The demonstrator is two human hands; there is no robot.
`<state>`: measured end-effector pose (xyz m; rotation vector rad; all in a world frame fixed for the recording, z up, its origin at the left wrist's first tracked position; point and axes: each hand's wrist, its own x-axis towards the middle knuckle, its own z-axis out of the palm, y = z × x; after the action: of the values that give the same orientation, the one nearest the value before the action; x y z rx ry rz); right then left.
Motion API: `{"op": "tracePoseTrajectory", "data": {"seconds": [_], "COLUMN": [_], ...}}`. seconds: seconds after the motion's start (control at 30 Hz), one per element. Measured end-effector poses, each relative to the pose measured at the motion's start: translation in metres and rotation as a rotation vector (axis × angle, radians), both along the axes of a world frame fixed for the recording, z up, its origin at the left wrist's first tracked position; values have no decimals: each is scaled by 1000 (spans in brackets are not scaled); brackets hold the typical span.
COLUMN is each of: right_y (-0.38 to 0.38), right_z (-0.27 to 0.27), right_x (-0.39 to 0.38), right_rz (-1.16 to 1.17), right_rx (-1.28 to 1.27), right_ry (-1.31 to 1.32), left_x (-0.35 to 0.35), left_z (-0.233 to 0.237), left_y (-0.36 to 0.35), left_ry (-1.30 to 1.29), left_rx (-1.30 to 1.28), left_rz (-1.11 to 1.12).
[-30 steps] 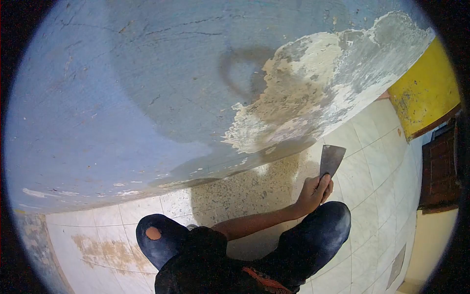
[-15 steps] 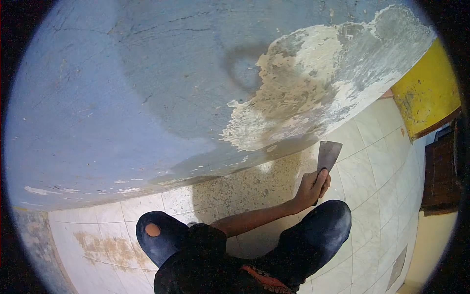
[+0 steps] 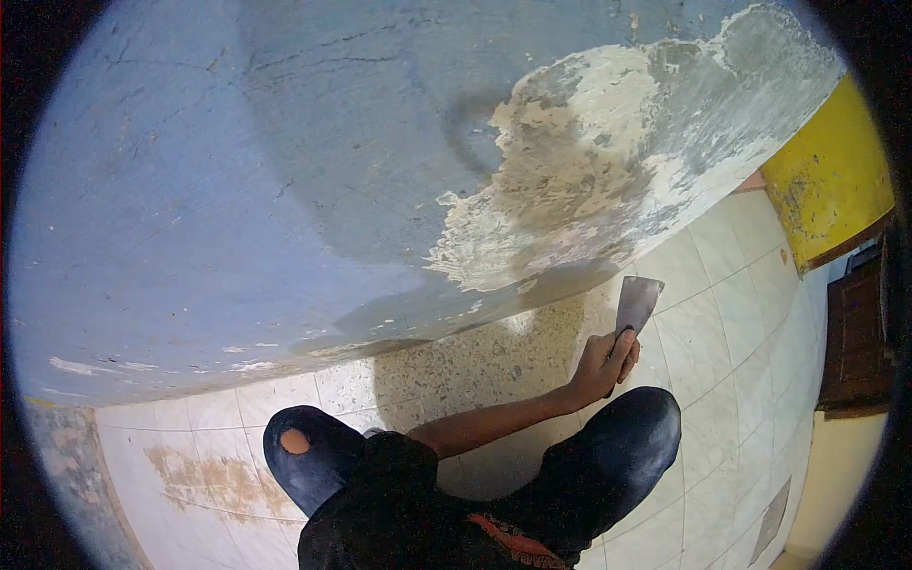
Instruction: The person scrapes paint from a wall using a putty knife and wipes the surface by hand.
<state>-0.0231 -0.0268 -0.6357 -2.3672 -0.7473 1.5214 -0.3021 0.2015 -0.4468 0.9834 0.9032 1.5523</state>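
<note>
My left hand (image 3: 605, 364) is closed round the handle of a paint scraper (image 3: 638, 302). The scraper's flat, flared metal blade points away from me, above the pale floor near the foot of the wall. In this view the blade sits just below a bare, peeled patch (image 3: 579, 161) on the blue painted wall (image 3: 190, 209), apart from it. My left forearm reaches across between my bent knees. My right hand is out of sight.
A speckled floor strip (image 3: 475, 370) runs along the wall's foot, beside pale tiles (image 3: 722, 380). At the right stand a yellow painted surface (image 3: 826, 180) and a dark brown wooden piece (image 3: 850, 337). Brown stains (image 3: 209, 480) mark the tiles on the left.
The view has shifted very slightly across the wall. The scraper blade has dipped a little, and my left hand keeps its hold on it.
</note>
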Motion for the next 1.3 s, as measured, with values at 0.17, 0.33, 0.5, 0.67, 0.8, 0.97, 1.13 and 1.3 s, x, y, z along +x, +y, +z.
{"op": "tracePoseTrajectory", "data": {"seconds": [0.17,0.33,0.5,0.67,0.8,0.97,1.13,1.3], "right_y": [-1,-2,-5,-10,8,183,254,259], "right_z": [0,-2,-4,5,48,272,356,309], "right_x": [2,4,12,32,85,-32,-186,-251], "right_rz": [-2,-4,7,39,262,473,1384,1648], "right_rx": [-7,-16,-24,-23,6,784,852,414], "right_ry": [-3,-3,-7,-23,-98,-169,203,350], "left_x": [2,-4,-7,-9,-7,-15,-40,-72], "left_z": [-5,-5,-3,-7,-4,7,71,86], "left_y": [0,2,4,1,-5,-16,-27,-31], "left_ry": [2,39,20,23,-235,-642,-612,-432], "left_rx": [-14,-13,-14,7,-31,101,231,214], "left_rz": [-7,18,46,62,132,268,409,417]}}
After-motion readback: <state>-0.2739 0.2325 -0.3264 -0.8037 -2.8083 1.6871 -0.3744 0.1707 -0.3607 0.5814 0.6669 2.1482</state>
